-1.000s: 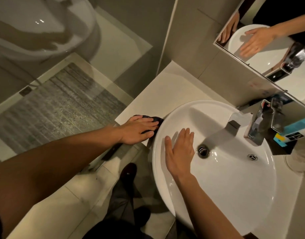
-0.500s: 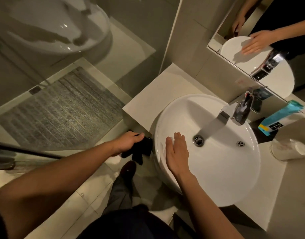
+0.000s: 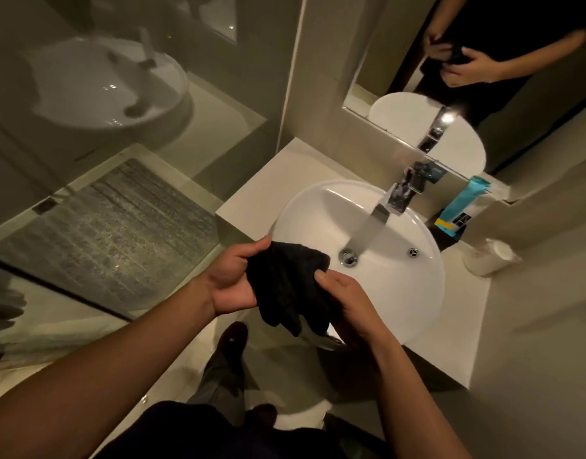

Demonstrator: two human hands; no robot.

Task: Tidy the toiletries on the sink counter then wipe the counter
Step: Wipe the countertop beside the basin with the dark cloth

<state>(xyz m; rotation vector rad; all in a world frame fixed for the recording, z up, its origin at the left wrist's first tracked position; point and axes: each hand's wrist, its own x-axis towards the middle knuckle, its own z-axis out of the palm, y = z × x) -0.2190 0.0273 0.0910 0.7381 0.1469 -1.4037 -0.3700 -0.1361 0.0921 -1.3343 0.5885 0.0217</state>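
A black cloth (image 3: 285,283) hangs between both hands over the near left rim of the white round basin (image 3: 414,293). My left hand (image 3: 232,283) grips its left edge and my right hand (image 3: 347,299) pinches its right side. The pale counter (image 3: 251,193) runs left of and behind the basin. A blue tube (image 3: 460,207) leans against the wall at the back right, beside a white cup-like container (image 3: 490,258) lying on the counter.
A chrome tap (image 3: 400,193) stands behind the basin under a wall mirror (image 3: 483,61). A glass shower screen (image 3: 119,160) borders the counter on the left, with a grey mat behind it. My feet stand on the tiled floor (image 3: 278,362) below.
My left hand lifted the black cloth off the counter's edge and brought it over the basin rim. My right hand left the basin and took hold of the cloth too.
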